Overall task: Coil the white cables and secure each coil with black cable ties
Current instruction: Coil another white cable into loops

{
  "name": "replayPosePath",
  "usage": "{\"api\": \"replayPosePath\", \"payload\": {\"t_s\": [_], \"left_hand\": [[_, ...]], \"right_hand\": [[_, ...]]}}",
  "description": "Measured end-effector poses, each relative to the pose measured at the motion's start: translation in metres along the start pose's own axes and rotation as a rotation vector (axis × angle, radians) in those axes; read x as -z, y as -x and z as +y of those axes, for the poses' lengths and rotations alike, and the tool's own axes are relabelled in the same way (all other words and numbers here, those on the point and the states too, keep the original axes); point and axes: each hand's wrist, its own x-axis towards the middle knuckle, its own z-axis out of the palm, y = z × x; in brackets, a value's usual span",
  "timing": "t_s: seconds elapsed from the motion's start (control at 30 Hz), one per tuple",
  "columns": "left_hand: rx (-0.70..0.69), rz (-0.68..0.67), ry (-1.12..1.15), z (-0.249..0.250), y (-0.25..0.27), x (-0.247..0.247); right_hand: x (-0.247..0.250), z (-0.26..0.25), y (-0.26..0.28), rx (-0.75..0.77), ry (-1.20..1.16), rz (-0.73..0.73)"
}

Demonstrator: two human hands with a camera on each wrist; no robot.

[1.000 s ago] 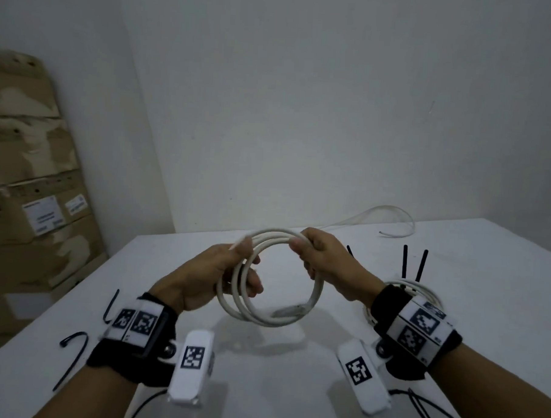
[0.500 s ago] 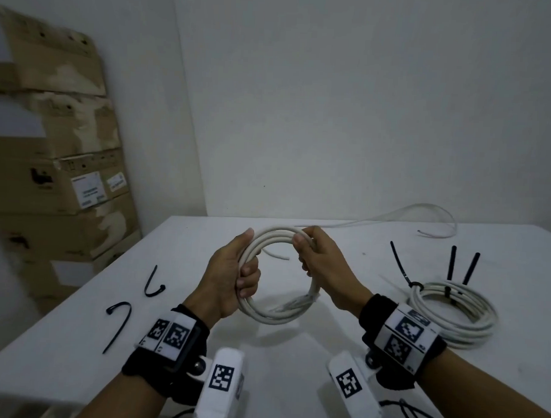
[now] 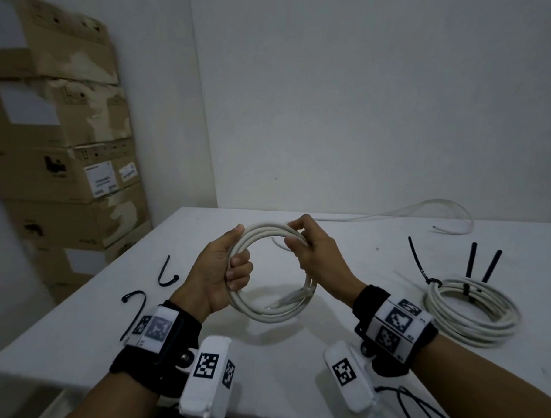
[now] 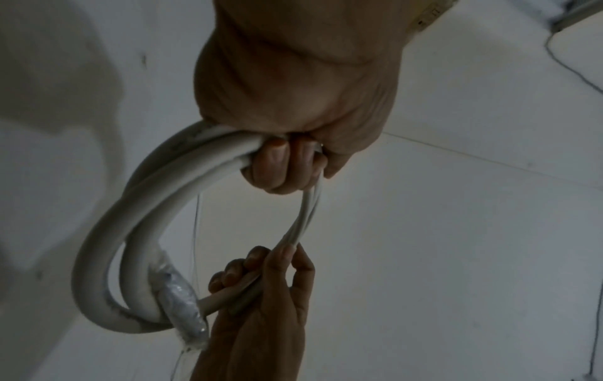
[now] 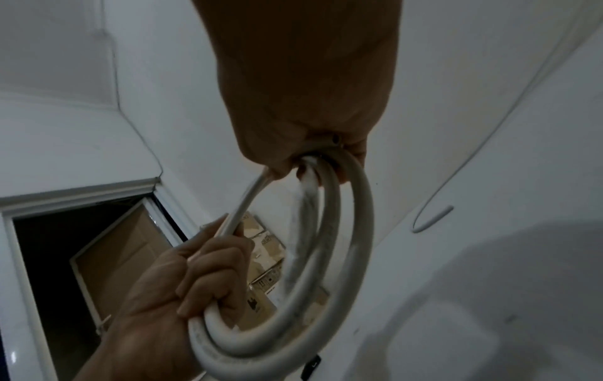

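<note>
White cables are partway sorted, by my reckoning: one bundle tied, one wound but not yet tied, and a third not yet wound. Furthest left on the worktop [image 3: 83,320] lie two loose black cable ties [image 3: 134,313], curled and untouched — presumably meant for the coil in hand. Next, the left hand [image 3: 216,275] has its fingers wrapped tight round the left side of the held coil [image 3: 263,312], which hangs in the air above the worktop, about three loops with its end tucked along the lower right. The right hand [image 3: 316,255] has its fingers clamped on the top of the same ring, pinching the loops together. Behind it a loose cable [image 3: 425,209] trails uncoiled along the far edge. Furthest right rests the finished coil [image 3: 471,315], flat on the worktop, with three fastened ties [image 3: 469,268] sticking up from its far rim — so five ties counted, three cables, one job done.
</note>
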Motion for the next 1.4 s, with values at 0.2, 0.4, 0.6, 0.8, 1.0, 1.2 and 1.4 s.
{"api": "replayPosePath", "payload": {"t_s": [0.2,0.4,0.6,0.8,1.0,1.2,1.4], "left_hand": [[-0.168,0.101,-0.172,0.026,0.009,0.028],[-0.294,0.216,-0.250,0.076,0.023,0.071],[-0.362,0.292,-0.315,0.093,0.039,0.102],[-0.384,0.434,-0.385,0.099,0.050,0.124],[-0.383,0.466,-0.396,0.102,0.055,0.132],[-0.367,0.455,-0.377,0.101,0.051,0.128],[-0.345,0.366,-0.382,0.093,0.036,0.102]], "right_hand": [[-0.017,0.000,-0.008,-0.185,-0.028,-0.154],[-0.054,-0.007,-0.020,-0.264,0.120,-0.476],[-0.127,-0.026,-0.030,-0.108,0.436,-0.788],[-0.182,-0.030,-0.026,-0.010,0.596,-1.104],[-0.225,-0.043,-0.017,0.197,0.777,-1.127],[-0.226,-0.046,-0.008,0.340,0.839,-1.058],[-0.165,-0.030,0.016,0.371,0.891,-1.016]]}}
